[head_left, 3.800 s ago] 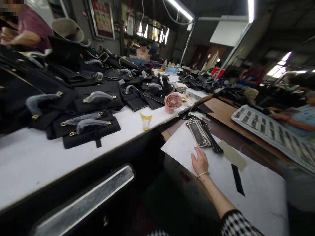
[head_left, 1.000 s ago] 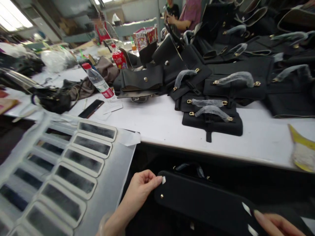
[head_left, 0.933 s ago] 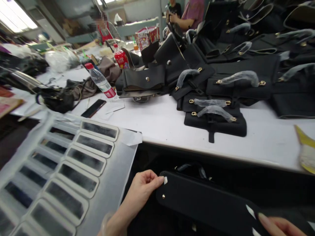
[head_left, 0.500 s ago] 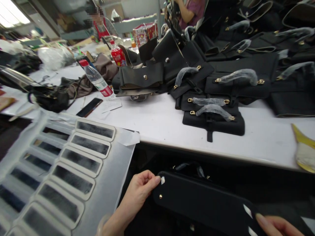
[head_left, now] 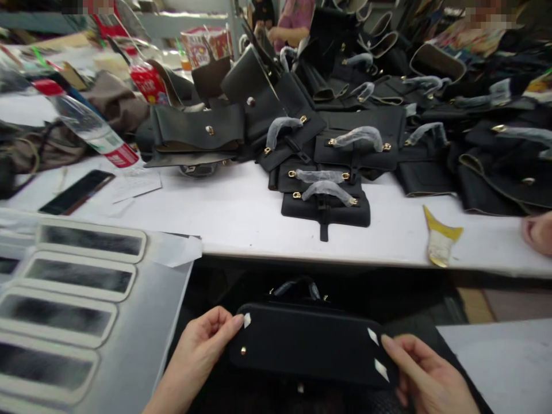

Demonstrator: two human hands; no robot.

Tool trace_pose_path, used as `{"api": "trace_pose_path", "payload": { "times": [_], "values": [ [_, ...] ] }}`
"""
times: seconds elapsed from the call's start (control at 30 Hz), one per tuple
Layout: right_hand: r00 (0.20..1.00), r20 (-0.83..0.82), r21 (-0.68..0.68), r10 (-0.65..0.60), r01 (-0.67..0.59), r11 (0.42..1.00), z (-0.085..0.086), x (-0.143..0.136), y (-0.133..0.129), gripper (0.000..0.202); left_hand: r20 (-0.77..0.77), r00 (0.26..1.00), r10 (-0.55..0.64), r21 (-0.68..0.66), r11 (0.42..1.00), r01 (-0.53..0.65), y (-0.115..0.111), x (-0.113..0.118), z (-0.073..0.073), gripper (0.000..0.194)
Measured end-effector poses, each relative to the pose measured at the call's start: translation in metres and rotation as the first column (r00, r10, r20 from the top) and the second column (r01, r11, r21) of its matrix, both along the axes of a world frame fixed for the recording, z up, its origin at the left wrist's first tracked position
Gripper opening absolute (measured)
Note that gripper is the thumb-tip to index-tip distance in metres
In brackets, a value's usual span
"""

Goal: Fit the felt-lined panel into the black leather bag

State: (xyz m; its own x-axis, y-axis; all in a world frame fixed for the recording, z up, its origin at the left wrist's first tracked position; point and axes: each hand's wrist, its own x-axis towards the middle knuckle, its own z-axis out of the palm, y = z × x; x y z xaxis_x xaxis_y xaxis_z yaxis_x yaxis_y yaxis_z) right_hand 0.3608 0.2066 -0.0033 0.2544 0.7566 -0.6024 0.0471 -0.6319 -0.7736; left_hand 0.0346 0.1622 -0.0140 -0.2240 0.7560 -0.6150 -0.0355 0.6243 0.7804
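A black rounded panel with small white tape pieces at its corners and a gold stud at its left is held low in front of me. My left hand pinches its upper left corner between thumb and fingers. My right hand grips the right end, thumb on top and fingers partly hidden beneath. Just behind the panel shows a plastic-wrapped handle with gold fittings.
Black bag pieces with wrapped handles lie on the white table. A bottle, a phone and a yellow-edged scrap rest there too. Framed strips lie at left. Another person's hand is at the right edge.
The view has turned right, so the table items appear further left. The panel now looks more level, and more of my right hand shows on its right end.
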Motion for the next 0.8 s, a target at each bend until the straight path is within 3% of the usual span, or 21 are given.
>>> {"api": "trace_pose_path", "payload": {
  "times": [0.2, 0.4, 0.63, 0.8],
  "values": [
    [0.996, 0.055, 0.009, 0.076, -0.077, 0.997, 0.004, -0.004, 0.018, 0.060, 0.004, 0.999, 0.034, -0.006, 0.999, -0.034, -0.003, -0.002, -0.005, 0.055],
    [0.999, 0.048, 0.059, 0.006, -0.009, 0.998, -0.003, 0.000, -0.004, 0.050, 0.027, 0.999, 0.026, -0.039, 0.999, -0.025, -0.012, -0.006, -0.017, 0.050],
    [0.999, 0.033, 0.078, -0.004, 0.002, 0.997, -0.007, -0.001, -0.009, 0.046, 0.048, 0.998, 0.040, -0.050, 0.998, -0.038, -0.013, -0.004, -0.010, 0.049],
    [0.998, 0.067, 0.091, -0.019, 0.013, 0.996, -0.004, -0.004, -0.006, 0.048, 0.030, 0.999, -0.033, -0.030, 0.999, 0.034, -0.011, -0.006, -0.011, 0.050]
  ]
}}
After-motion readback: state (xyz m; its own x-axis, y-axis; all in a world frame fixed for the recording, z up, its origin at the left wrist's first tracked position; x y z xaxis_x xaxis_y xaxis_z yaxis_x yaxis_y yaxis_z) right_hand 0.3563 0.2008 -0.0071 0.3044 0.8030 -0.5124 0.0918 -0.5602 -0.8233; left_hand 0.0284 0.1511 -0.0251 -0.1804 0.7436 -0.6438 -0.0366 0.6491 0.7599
